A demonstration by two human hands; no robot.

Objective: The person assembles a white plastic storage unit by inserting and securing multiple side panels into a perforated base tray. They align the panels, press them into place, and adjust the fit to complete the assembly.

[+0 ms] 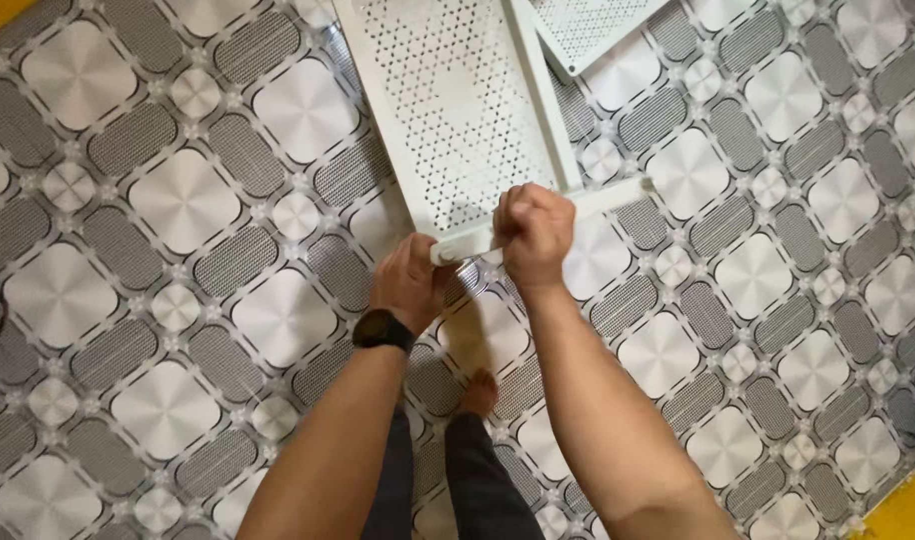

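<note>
Dark grey trouser legs (448, 480) rise from the bottom edge of the frame, cut off below the knee line, and one bare foot (478, 392) shows between the two forearms; the other foot is hidden under the left arm. A black round wristwatch (384, 330) sits on the left wrist.

Just above it, the left hand (410, 282) curls under the near end of a white metal crossbar (538, 218). Its fingers wrap around the bar's left tip, thumb side up, though the fingertips are hidden behind the bar and cannot be made out. The right hand (534, 232) is balled into a tight fist over the middle of the same bar, fingers pressed together and folded down around it; whether it holds anything else inside the fist cannot be told.

The bar crosses the lower end of a white perforated metal shelf panel (448, 110), which runs from the centre up to the top edge, where it is cut off. A second white perforated panel (593, 30) lies just beside it at the upper right, only a corner showing.

Everything rests over a grey-and-white patterned vinyl floor covering (178, 200). Yellow strips (908, 510) peek in at the lower right and upper left corners.
</note>
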